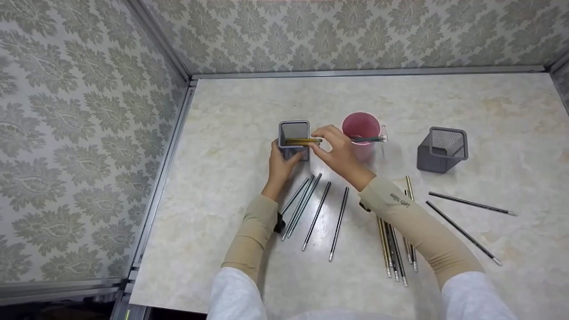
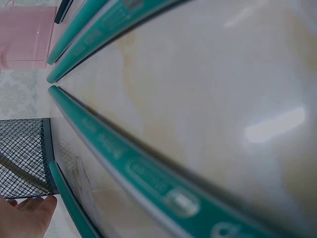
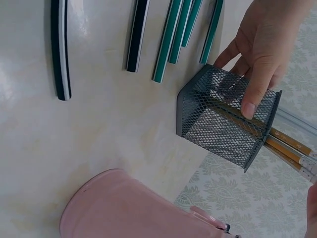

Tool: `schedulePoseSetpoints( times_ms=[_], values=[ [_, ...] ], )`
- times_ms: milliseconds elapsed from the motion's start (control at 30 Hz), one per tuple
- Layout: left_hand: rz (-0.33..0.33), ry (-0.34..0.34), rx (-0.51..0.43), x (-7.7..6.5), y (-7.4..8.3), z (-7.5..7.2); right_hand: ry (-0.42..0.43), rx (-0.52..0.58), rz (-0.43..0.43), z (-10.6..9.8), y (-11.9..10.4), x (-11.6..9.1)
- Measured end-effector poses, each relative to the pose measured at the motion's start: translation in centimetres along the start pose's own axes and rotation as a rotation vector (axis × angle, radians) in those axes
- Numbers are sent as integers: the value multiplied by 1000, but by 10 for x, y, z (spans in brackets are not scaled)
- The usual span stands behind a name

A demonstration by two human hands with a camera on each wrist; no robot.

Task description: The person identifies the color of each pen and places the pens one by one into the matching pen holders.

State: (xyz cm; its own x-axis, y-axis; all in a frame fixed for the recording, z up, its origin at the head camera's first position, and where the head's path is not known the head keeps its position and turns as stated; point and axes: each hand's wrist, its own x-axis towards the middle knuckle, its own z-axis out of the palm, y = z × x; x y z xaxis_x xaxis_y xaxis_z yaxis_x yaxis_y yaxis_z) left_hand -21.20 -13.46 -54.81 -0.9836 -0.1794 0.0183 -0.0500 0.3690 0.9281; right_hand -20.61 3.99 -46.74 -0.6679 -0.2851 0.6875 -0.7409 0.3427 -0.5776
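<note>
Pencils (image 1: 298,142) with yellow sides lean inside a mesh holder (image 3: 215,141), their ends past its rim. The left hand (image 1: 281,168) grips the holder; the right hand (image 1: 340,153) curves around those ends, pinching or not, I cannot tell. A pink cup (image 1: 365,154) stands just beside it.

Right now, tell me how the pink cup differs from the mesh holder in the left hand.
The pink cup has a round rim; the mesh holder has a square one. The cup has a handle at its side, while the grey holder shows none. Dark pencils stick out of the cup, yellow pencils out of the holder. The left hand grips the holder; the cup is not gripped. Both are open-topped and contain pencils.
</note>
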Motion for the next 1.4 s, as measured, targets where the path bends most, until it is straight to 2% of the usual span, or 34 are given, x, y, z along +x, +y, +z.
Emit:
schedulePoseSetpoints(
  times_ms=[333,500,733,967,1400],
  values=[
    [0,8,-12,1,-1,1,20,-2,-46,-7,-3,-1],
    [-11,6,-23,2,-1,1,36,-43,-67,-15,-4,-2],
    [-29,-1,-21,2,-1,0,18,-55,-101,-27,-8,-4],
    [-21,-31,3,2,0,0,4,-58,-174,-37,-13,-11],
    [-43,-26,-23,2,-1,0,-20,-14,-159,-53,-15,-32]
  ],
)
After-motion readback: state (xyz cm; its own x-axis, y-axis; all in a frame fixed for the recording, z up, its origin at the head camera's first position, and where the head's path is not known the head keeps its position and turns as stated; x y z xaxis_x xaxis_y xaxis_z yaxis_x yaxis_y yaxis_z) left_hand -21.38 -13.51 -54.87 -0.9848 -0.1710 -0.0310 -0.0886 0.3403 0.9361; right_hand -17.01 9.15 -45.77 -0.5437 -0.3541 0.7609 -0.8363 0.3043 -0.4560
